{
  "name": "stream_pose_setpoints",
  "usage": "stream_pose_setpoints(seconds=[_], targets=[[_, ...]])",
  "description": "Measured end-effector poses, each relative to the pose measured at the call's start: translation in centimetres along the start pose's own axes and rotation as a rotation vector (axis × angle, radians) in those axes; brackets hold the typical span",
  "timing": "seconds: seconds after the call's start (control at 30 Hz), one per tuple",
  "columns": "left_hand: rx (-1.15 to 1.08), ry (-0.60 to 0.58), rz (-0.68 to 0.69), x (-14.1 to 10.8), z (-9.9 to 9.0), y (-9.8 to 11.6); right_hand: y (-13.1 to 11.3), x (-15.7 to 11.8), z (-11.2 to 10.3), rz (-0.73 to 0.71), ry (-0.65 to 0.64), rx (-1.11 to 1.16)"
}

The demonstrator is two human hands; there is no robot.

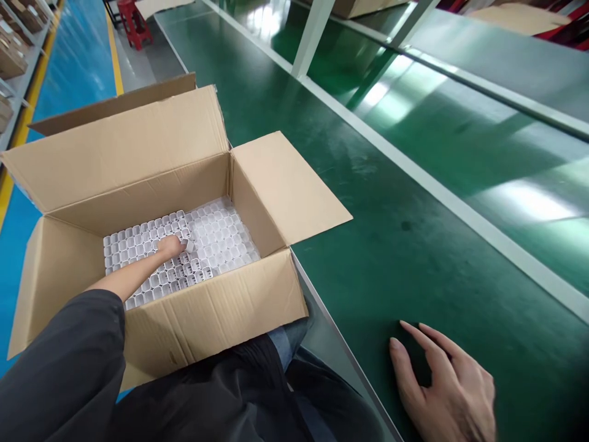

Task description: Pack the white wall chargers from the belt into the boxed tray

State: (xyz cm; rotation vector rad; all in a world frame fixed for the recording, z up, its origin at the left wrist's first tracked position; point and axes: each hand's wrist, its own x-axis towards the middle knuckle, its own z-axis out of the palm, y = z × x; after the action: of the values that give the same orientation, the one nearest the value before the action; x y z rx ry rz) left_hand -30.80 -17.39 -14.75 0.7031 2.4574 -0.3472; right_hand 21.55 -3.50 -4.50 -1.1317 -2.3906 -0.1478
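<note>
My left hand (170, 246) reaches down into an open cardboard box (216, 307). Its fingers are closed on a small white plastic cup (189, 245), partly hidden by the hand. Around it, rows of similar small white plastic cups (133, 252) stand tightly packed across the left and middle of the box. To the right in the box lies a paler layer of translucent pieces (223, 236), whose details are blurred. Outside the box, my right hand (448, 383) is at the green work surface (368, 276), palm down, thumb and fingers apart, holding nothing.
The box's flaps (289, 187) are folded outward, one overhanging the green surface. A pale rail (414, 172) runs along that surface, with a white post (313, 37) rising from it. A red stool (133, 24) stands far left, near shelves with cartons (11, 55).
</note>
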Motion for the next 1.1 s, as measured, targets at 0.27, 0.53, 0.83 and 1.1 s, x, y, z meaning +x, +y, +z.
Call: stream_pose_setpoints(seconds=[0.27,0.53,0.83,1.1], targets=[[0.037,-0.046,-0.112,-0.2,-0.7,0.1,0.1,-0.4,0.1,0.045,0.031,0.017],[0.026,-0.059,-0.158,-0.3,-0.4,0.0,0.1,-0.7,0.0,0.097,-0.026,0.014],[0.099,-0.038,-0.070,-0.8,-1.3,-0.2,0.4,-1.0,0.5,0.126,-0.010,0.031],[0.173,-0.018,0.265,-0.7,-3.2,1.4,0.5,-1.1,0.6,0.110,0.010,0.032]])
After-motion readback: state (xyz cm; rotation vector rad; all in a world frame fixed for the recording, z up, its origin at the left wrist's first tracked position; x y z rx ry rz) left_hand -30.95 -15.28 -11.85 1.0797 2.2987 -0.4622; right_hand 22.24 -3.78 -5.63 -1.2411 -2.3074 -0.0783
